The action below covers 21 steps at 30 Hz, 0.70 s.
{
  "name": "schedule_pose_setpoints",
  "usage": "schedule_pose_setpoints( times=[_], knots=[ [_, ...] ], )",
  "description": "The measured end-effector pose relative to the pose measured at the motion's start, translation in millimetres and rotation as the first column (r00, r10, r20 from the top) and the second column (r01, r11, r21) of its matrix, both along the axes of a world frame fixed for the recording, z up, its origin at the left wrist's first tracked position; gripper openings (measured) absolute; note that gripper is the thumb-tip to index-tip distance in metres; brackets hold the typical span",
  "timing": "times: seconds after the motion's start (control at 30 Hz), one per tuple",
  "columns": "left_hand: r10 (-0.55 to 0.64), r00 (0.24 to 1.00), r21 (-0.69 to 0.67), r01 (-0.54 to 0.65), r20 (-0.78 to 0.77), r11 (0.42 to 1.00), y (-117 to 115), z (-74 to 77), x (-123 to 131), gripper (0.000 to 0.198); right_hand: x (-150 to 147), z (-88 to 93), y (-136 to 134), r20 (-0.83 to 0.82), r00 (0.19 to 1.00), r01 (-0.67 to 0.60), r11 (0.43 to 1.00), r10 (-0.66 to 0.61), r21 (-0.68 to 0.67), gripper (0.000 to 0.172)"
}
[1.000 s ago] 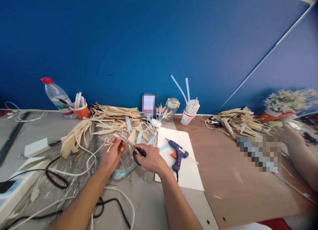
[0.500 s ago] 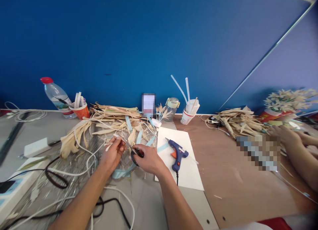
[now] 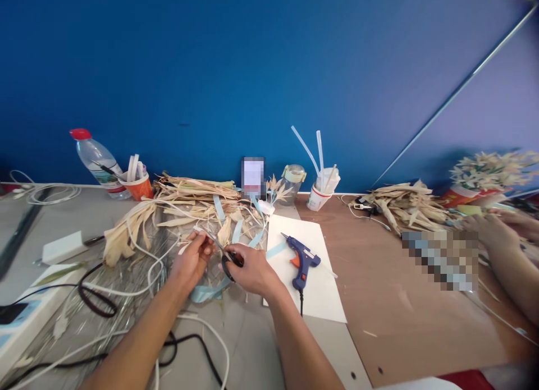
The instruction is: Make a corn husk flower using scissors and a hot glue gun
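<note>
My left hand (image 3: pixel 191 261) is closed in a pinch on a thin pale strip of dried husk (image 3: pixel 184 246), held over the grey table. My right hand (image 3: pixel 251 269) grips black-handled scissors (image 3: pixel 227 256), whose blades point up and left toward the pinched strip. Just behind both hands lies a heap of dried corn husks (image 3: pixel 185 210) mixed with light blue ribbon strips (image 3: pixel 219 209). A curl of the blue ribbon (image 3: pixel 206 292) sits under my hands.
A blue glue gun (image 3: pixel 302 257) lies on white paper (image 3: pixel 311 289) right of my hand. Cables (image 3: pixel 126 292) cross the table at left. A water bottle (image 3: pixel 96 160), orange cup (image 3: pixel 137 187), jar and cup of glue sticks (image 3: pixel 322 188) stand at the wall. Another person's hands (image 3: pixel 492 233) work at right.
Both hands stay nearly in place; the right hand with the scissors has shifted slightly left, closer to the pinched strip. The other person's hands at right have moved a little.
</note>
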<state>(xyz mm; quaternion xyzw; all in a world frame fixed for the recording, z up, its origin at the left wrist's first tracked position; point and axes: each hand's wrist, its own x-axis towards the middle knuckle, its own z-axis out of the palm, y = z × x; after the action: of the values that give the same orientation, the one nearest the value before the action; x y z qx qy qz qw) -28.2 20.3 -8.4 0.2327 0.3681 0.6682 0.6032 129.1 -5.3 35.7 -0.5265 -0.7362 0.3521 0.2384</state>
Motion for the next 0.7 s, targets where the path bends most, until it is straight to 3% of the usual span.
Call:
schedule_pose_setpoints(
  times=[0.7],
  knots=[
    [0.002,0.996,0.024,0.000,-0.092,1.000,1.8,-5.3,-3.1,0.023,-0.5,1.0,0.4,-0.007,1.000,-0.011,0.998,0.011,-0.063,0.026]
  ],
)
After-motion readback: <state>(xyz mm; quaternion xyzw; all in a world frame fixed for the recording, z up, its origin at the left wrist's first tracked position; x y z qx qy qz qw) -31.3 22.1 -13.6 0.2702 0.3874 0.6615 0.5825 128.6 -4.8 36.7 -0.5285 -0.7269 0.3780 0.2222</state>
